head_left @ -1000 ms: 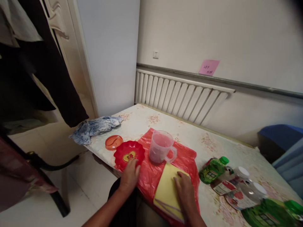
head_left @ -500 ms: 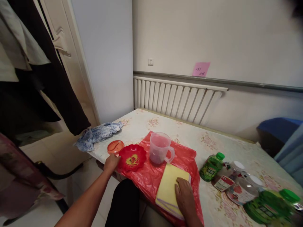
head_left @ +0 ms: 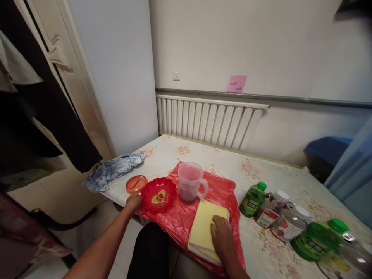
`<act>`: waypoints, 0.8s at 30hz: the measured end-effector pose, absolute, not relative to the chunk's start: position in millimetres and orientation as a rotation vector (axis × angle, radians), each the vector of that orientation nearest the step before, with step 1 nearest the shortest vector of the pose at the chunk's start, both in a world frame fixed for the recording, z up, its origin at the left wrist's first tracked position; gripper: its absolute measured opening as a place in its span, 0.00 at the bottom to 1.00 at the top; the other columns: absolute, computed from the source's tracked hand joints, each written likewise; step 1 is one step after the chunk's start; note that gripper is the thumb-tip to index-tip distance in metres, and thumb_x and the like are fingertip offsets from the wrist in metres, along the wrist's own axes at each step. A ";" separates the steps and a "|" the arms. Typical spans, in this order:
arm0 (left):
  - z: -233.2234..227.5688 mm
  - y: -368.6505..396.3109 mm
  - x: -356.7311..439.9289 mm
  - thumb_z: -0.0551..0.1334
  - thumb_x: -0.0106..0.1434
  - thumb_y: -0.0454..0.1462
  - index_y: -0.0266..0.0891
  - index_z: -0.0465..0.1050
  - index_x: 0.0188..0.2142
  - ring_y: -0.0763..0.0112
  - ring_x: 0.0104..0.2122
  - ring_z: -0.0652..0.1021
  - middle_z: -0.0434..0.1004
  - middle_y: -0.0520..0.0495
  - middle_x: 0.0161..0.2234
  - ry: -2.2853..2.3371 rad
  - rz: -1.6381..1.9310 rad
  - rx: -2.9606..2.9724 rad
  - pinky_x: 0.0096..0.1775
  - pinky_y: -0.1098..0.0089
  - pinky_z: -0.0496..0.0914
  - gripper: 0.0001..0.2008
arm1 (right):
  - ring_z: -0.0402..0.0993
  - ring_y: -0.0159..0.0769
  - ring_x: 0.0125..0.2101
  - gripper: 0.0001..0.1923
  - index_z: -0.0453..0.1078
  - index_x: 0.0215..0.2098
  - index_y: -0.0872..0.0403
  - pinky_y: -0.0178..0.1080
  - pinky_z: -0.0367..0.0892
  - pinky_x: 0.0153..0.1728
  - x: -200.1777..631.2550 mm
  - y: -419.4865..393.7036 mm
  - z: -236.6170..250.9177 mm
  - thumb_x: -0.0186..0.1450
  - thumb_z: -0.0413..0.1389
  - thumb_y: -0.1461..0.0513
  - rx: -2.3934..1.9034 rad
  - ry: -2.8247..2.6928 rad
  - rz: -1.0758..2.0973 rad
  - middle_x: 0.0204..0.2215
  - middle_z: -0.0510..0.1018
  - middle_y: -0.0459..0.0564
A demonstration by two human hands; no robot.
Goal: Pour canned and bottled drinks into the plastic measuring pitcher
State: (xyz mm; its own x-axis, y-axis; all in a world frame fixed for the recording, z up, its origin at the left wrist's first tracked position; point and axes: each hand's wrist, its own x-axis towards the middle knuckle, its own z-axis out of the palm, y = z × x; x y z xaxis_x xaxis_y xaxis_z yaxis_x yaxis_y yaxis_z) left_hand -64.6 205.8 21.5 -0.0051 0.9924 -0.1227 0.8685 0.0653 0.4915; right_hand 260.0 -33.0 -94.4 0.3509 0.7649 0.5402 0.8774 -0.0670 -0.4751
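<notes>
1. Flowered cloth covers the bench (head_left: 164, 155); along its far edge stands a white radiator (head_left: 203, 120).
2. Red dish (head_left: 159, 196), close to the bench's near edge, toward the left corner, partly on a red plastic bag (head_left: 177, 223). Probably light, fairly stiff and smooth enough to slip; the rim is the natural hold. Scalloped outline, yellow heart at centre.
3. Left hand (head_left: 134, 202), touching the dish's left rim, fingers bunched; whether it pinches the rim cannot be told.
4. Yellow stack (head_left: 202, 224), on the bag at the bench's near edge. Likely light and pliable, its layers apt to slide; best taken across one side, all layers together. Pale, flat, roughly rectangular; cloth or paper cannot be told.
5. Right hand (head_left: 222, 234), palm down on the stack, fingers slightly bent, gripping nothing visible.
6. Pink jug (head_left: 188, 186), upright on the bag between dish and stack, handle toward the bench's right end.
</notes>
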 end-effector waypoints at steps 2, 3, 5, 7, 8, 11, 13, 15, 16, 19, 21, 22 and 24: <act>17.6 208.6 -64.1 0.60 0.66 0.42 0.38 0.68 0.51 0.62 0.45 0.76 0.71 0.44 0.50 1.913 0.306 1.811 0.45 0.57 0.73 0.16 | 0.71 0.46 0.44 0.11 0.71 0.42 0.53 0.48 0.66 0.48 258.8 -33.2 -92.2 0.65 0.49 0.62 -1.864 -1.419 -0.165 0.40 0.77 0.56; 15.2 210.3 -63.8 0.60 0.66 0.42 0.38 0.68 0.52 0.62 0.45 0.76 0.71 0.44 0.50 1.907 0.262 1.791 0.45 0.57 0.73 0.16 | 0.71 0.46 0.44 0.11 0.71 0.41 0.54 0.48 0.66 0.48 258.5 -33.0 -91.6 0.65 0.49 0.62 -1.865 -1.411 -0.154 0.40 0.77 0.56; 10.0 214.1 -62.9 0.60 0.66 0.42 0.38 0.67 0.52 0.62 0.45 0.76 0.72 0.44 0.50 1.899 0.197 1.756 0.45 0.57 0.73 0.16 | 0.71 0.47 0.44 0.11 0.71 0.41 0.54 0.48 0.66 0.48 258.3 -32.6 -91.0 0.64 0.49 0.62 -1.861 -1.398 -0.134 0.41 0.77 0.56; 5.4 217.0 -62.4 0.60 0.66 0.41 0.38 0.67 0.52 0.63 0.45 0.76 0.72 0.44 0.50 1.895 0.159 1.734 0.44 0.57 0.74 0.16 | 0.71 0.46 0.44 0.11 0.71 0.41 0.54 0.48 0.65 0.49 258.4 -32.1 -90.9 0.64 0.50 0.63 -1.853 -1.391 -0.122 0.40 0.77 0.56; 3.9 217.8 -62.7 0.60 0.66 0.41 0.37 0.67 0.51 0.63 0.44 0.76 0.72 0.44 0.50 1.896 0.154 1.731 0.44 0.57 0.74 0.16 | 0.71 0.46 0.43 0.11 0.72 0.41 0.55 0.48 0.65 0.49 258.5 -31.9 -90.8 0.64 0.50 0.63 -1.850 -1.389 -0.118 0.40 0.77 0.56; 5.1 216.8 -65.8 0.60 0.66 0.42 0.37 0.68 0.51 0.63 0.44 0.76 0.72 0.45 0.49 1.919 0.192 1.751 0.44 0.58 0.74 0.16 | 0.71 0.45 0.43 0.11 0.71 0.41 0.54 0.48 0.65 0.49 258.0 -31.8 -89.3 0.64 0.49 0.64 -1.845 -1.382 -0.114 0.40 0.77 0.56; 10.2 213.0 -67.8 0.59 0.66 0.43 0.37 0.68 0.50 0.63 0.44 0.76 0.73 0.44 0.49 1.953 0.251 1.781 0.44 0.57 0.73 0.16 | 0.70 0.45 0.43 0.11 0.71 0.41 0.54 0.48 0.64 0.49 256.8 -32.0 -87.2 0.64 0.49 0.65 -1.844 -1.371 -0.115 0.40 0.76 0.55; 15.9 206.9 -66.1 0.54 0.69 0.44 0.34 0.70 0.47 0.57 0.44 0.77 0.75 0.40 0.45 1.983 0.322 1.821 0.44 0.57 0.72 0.16 | 0.70 0.45 0.44 0.11 0.71 0.42 0.54 0.49 0.63 0.50 255.3 -32.1 -84.5 0.63 0.49 0.66 -1.845 -1.356 -0.119 0.40 0.76 0.55; 17.9 202.8 -62.7 0.50 0.69 0.44 0.33 0.70 0.46 0.54 0.45 0.77 0.76 0.37 0.44 1.972 0.369 1.862 0.45 0.57 0.71 0.18 | 0.69 0.45 0.45 0.11 0.71 0.42 0.53 0.49 0.63 0.50 254.6 -32.0 -83.2 0.63 0.50 0.66 -1.846 -1.346 -0.123 0.41 0.76 0.55; 15.4 183.2 -39.8 0.49 0.67 0.42 0.36 0.69 0.47 0.54 0.49 0.75 0.75 0.39 0.48 1.846 0.514 2.012 0.49 0.61 0.69 0.17 | 0.70 0.44 0.44 0.12 0.70 0.41 0.52 0.48 0.64 0.49 253.8 -30.5 -79.4 0.61 0.51 0.67 -1.845 -1.313 -0.127 0.40 0.76 0.52; 6.2 160.6 -14.8 0.49 0.64 0.44 0.41 0.70 0.44 0.58 0.48 0.76 0.78 0.46 0.46 1.671 0.571 2.103 0.48 0.65 0.69 0.17 | 0.70 0.44 0.44 0.12 0.71 0.40 0.52 0.47 0.64 0.49 254.9 -29.3 -76.6 0.60 0.51 0.68 -1.834 -1.288 -0.120 0.40 0.76 0.52; 0.2 146.1 -0.4 0.50 0.62 0.45 0.42 0.71 0.42 0.58 0.46 0.77 0.79 0.46 0.43 1.543 0.664 2.124 0.47 0.65 0.70 0.16 | 0.70 0.43 0.43 0.12 0.71 0.40 0.52 0.47 0.65 0.48 255.7 -29.1 -75.0 0.59 0.51 0.68 -1.824 -1.275 -0.112 0.39 0.76 0.51; -12.5 112.6 29.5 0.51 0.59 0.48 0.44 0.72 0.35 0.58 0.41 0.79 0.81 0.48 0.37 1.270 0.706 2.148 0.43 0.65 0.73 0.15 | 0.71 0.43 0.43 0.12 0.71 0.39 0.52 0.46 0.66 0.47 256.8 -30.4 -70.6 0.58 0.52 0.68 -1.797 -1.247 -0.088 0.38 0.77 0.51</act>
